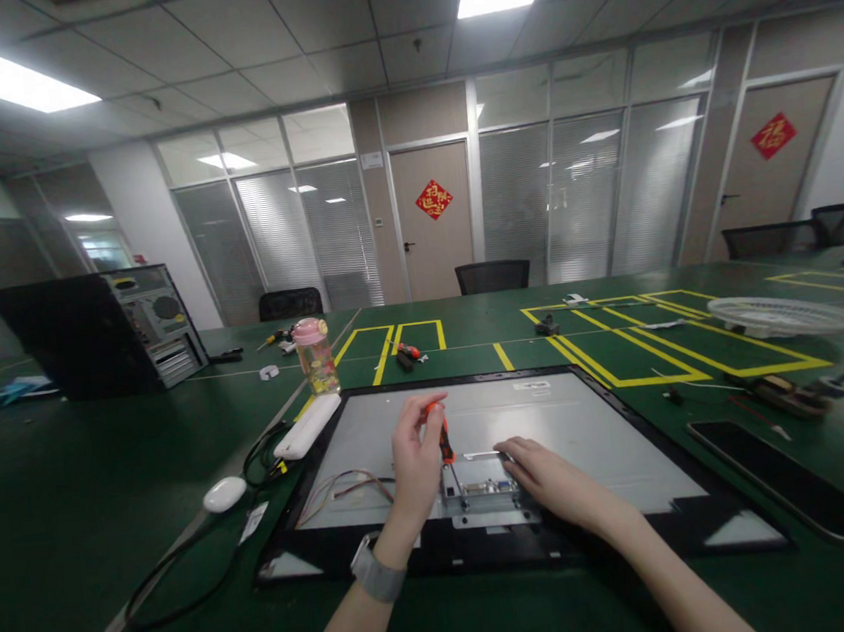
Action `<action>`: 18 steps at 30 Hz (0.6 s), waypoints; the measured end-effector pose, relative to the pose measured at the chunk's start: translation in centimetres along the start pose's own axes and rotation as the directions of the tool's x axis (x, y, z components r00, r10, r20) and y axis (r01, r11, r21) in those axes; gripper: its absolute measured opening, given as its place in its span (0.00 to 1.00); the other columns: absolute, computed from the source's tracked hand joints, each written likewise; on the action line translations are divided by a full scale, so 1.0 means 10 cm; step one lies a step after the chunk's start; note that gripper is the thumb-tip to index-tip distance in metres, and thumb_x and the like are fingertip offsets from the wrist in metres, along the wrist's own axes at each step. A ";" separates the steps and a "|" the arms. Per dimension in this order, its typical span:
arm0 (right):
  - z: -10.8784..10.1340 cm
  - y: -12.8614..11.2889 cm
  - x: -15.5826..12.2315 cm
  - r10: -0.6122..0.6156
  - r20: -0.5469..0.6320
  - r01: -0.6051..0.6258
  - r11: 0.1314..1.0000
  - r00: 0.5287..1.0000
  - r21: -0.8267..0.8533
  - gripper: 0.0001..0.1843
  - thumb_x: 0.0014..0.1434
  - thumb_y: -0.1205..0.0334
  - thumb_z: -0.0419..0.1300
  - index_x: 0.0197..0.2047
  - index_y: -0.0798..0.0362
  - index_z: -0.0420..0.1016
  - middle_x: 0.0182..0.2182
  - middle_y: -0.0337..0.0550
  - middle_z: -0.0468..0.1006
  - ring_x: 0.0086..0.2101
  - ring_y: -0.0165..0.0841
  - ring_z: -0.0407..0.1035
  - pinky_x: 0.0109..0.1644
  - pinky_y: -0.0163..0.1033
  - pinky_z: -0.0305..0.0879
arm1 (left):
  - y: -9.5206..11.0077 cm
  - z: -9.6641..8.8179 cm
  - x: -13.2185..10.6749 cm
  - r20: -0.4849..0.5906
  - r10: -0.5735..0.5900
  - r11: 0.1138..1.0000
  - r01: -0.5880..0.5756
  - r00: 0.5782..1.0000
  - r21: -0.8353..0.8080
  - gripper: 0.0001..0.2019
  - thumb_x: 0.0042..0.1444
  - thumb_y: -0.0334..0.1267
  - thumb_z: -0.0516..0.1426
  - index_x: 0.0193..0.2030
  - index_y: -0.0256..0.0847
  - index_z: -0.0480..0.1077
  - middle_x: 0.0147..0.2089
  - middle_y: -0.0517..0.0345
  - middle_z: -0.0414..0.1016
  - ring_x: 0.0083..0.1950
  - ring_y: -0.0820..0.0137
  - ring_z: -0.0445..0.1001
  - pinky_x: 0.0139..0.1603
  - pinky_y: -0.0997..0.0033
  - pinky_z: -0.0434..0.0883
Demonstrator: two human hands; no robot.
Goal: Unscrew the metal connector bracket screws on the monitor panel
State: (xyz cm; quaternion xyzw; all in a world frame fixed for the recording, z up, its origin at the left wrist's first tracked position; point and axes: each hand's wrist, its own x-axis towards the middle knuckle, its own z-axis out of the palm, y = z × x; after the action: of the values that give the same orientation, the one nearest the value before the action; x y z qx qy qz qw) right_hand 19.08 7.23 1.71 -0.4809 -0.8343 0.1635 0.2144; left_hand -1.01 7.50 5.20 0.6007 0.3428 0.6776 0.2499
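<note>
A monitor [601,438] lies face down on the green table, its grey metal back panel showing inside a black frame. My left hand [416,457] is closed round a small red-and-black screwdriver [446,444] held upright, tip down on the metal circuit-board bracket [486,495] near the panel's lower middle. My right hand [548,474] rests on the right side of that bracket, fingers laid flat against it. Coloured wires [342,487] run left from the bracket across the panel. A grey watch sits on my left wrist.
Left of the monitor lie a white power strip [307,427], a white mouse [224,494] and a black cable [185,572]. A pink-capped bottle [316,355] stands behind. A PC case [103,331] lies far left. A fan grille [784,312] and a black panel [793,480] sit right.
</note>
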 end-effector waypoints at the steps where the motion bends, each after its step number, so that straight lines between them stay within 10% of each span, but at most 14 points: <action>1: 0.00 0.00 0.00 0.002 0.003 -0.002 1.000 1.000 -0.001 0.20 0.67 0.60 0.46 0.56 0.57 0.70 0.51 0.56 0.74 0.52 0.43 0.67 0.57 0.45 0.60 | 0.01 0.00 0.00 -0.008 -0.029 0.999 0.029 1.000 -0.040 0.12 0.61 0.42 0.53 0.43 0.39 0.73 0.36 0.55 0.74 0.39 0.67 0.73 0.42 0.70 0.69; 18: -0.02 -0.03 0.00 0.017 0.006 -0.017 1.000 1.000 0.004 0.20 0.67 0.60 0.46 0.55 0.56 0.70 0.52 0.55 0.74 0.52 0.43 0.67 0.57 0.45 0.60 | -0.01 0.03 0.00 -0.087 -0.062 0.996 0.056 0.994 -0.074 0.13 0.61 0.47 0.54 0.37 0.38 0.70 0.35 0.55 0.74 0.38 0.68 0.73 0.40 0.70 0.70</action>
State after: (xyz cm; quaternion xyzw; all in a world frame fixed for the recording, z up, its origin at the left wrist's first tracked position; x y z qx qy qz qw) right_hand 18.96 7.10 2.00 -0.4872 -0.8304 0.1686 0.2114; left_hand -0.76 7.61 5.20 0.5501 0.3469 0.7080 0.2754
